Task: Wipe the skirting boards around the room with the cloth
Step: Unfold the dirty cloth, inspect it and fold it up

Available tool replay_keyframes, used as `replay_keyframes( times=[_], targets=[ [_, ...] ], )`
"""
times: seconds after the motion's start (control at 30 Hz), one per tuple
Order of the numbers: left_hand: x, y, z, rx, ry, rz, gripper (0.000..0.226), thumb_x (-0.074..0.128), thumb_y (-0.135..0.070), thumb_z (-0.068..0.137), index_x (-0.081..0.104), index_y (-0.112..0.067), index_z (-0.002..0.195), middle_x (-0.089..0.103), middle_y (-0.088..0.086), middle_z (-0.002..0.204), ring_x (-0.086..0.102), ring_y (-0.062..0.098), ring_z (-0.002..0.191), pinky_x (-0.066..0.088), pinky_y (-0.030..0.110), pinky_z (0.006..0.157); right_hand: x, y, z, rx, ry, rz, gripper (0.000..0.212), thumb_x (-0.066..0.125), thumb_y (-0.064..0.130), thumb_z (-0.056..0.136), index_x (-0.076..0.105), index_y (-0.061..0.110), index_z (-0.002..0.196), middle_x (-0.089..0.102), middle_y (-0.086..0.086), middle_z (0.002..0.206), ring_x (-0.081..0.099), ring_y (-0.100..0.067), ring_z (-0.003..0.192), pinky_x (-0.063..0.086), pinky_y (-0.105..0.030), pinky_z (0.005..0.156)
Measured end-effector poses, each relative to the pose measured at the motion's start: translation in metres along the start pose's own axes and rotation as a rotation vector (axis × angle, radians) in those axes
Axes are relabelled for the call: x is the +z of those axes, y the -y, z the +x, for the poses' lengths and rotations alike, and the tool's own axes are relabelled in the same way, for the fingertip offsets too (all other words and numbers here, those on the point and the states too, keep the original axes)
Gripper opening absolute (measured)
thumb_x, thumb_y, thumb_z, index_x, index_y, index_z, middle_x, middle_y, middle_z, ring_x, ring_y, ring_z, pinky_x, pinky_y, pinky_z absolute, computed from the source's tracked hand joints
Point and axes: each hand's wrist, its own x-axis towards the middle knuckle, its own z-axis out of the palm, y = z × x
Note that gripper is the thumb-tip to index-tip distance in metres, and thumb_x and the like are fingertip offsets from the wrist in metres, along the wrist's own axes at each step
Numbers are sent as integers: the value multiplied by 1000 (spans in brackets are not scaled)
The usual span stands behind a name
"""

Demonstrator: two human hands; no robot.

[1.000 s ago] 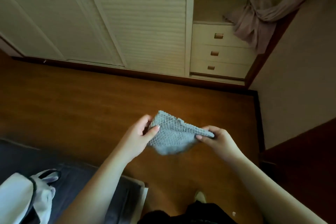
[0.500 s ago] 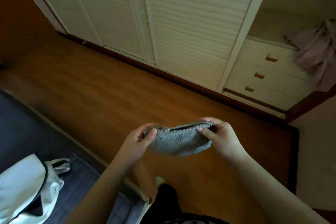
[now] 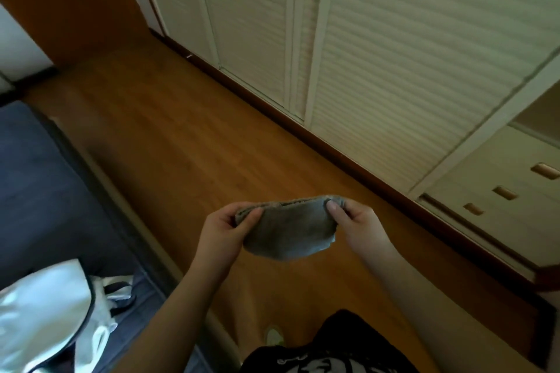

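A grey knitted cloth [image 3: 289,232], folded over, hangs between both hands in front of me above the wooden floor. My left hand [image 3: 222,232] pinches its left end and my right hand [image 3: 359,222] pinches its right end, thumbs toward me. A dark brown skirting board [image 3: 327,147] runs diagonally along the foot of the cream louvred wardrobe doors [image 3: 403,48], well beyond the cloth and apart from it.
A dark blue bed or sofa [image 3: 39,191] fills the left, with a white bag [image 3: 45,315] on it. Cream drawers [image 3: 497,194] stand at the right. A brown wall corner [image 3: 69,0] lies at far left. My foot [image 3: 274,336] shows on the floor [image 3: 188,142].
The view has swung left along the wardrobe, so the drawers moved to the right edge. Both hands kept pinching the cloth, which went from spread open to folded over.
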Motion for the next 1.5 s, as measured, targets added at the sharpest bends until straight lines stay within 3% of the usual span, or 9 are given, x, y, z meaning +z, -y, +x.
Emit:
replay_keyframes(
  times=[0.23, 0.37, 0.6, 0.7, 1.0, 1.13, 1.2, 1.33, 1.5],
  targets=[
    [4, -13, 89, -8, -98, 74, 7, 70, -17, 89, 76, -18, 92, 75, -5, 88, 69, 8, 85, 55, 19, 71, -8, 10, 111, -152, 121, -139, 20, 47, 28, 102, 65, 34, 109, 66, 18, 108, 59, 2, 101, 46, -12, 80],
    [13, -26, 142, -56, -182, 133, 7, 72, -24, 87, 76, -19, 89, 73, -2, 87, 68, 10, 83, 57, 26, 73, -19, 22, 179, -276, 140, -146, 34, 54, 24, 99, 55, 48, 123, 61, 23, 116, 57, 4, 107, 50, -18, 87],
    [0, -67, 206, -39, -294, 117, 12, 70, -23, 87, 72, -26, 99, 72, -13, 94, 68, 5, 91, 57, 21, 74, -16, 59, 285, -485, 138, -98, 25, 67, 10, 89, 71, 26, 107, 70, 15, 104, 65, -1, 100, 55, -17, 79],
    [-21, -76, 215, 1, -293, 46, 28, 68, -30, 83, 67, -30, 111, 70, -12, 105, 68, 10, 98, 59, 29, 79, 3, 79, 319, -479, 177, -25, 23, 69, 6, 87, 74, 22, 103, 73, 16, 97, 68, -1, 93, 55, -16, 76],
    [-127, -64, 267, 23, -491, 110, 15, 68, -20, 88, 70, -32, 97, 70, -13, 98, 68, 9, 93, 58, 26, 76, 113, 142, 413, -414, 400, 89, 9, 70, 2, 84, 67, 7, 92, 74, 4, 98, 69, -12, 98, 57, -29, 85],
    [-180, -60, 295, 25, -591, 102, 13, 72, -20, 86, 69, -29, 96, 70, -14, 95, 68, 7, 87, 59, 24, 73, 167, 171, 449, -357, 462, 59, 17, 74, 26, 77, 69, 14, 88, 73, 3, 94, 69, -16, 95, 57, -37, 85],
    [-205, -60, 309, 37, -639, 98, 13, 74, -20, 84, 70, -27, 95, 71, -14, 92, 69, 8, 85, 59, 25, 72, 192, 189, 462, -325, 485, 70, 23, 75, 32, 72, 69, 15, 87, 73, 2, 94, 69, -18, 96, 57, -34, 84],
    [-248, -64, 345, 37, -695, 152, 13, 79, -22, 81, 69, -27, 89, 70, -12, 84, 66, 3, 77, 53, 16, 66, 231, 214, 490, -337, 480, 80, 10, 72, 7, 83, 66, 12, 90, 73, 4, 91, 69, -14, 93, 58, -34, 84],
    [-275, -73, 401, 58, -704, 206, 20, 83, -23, 77, 64, -24, 78, 64, -11, 75, 61, 3, 70, 48, 11, 64, 250, 232, 536, -285, 446, 96, 31, 67, 6, 87, 64, 24, 113, 73, 5, 100, 68, -7, 97, 55, -19, 80]
  ],
)
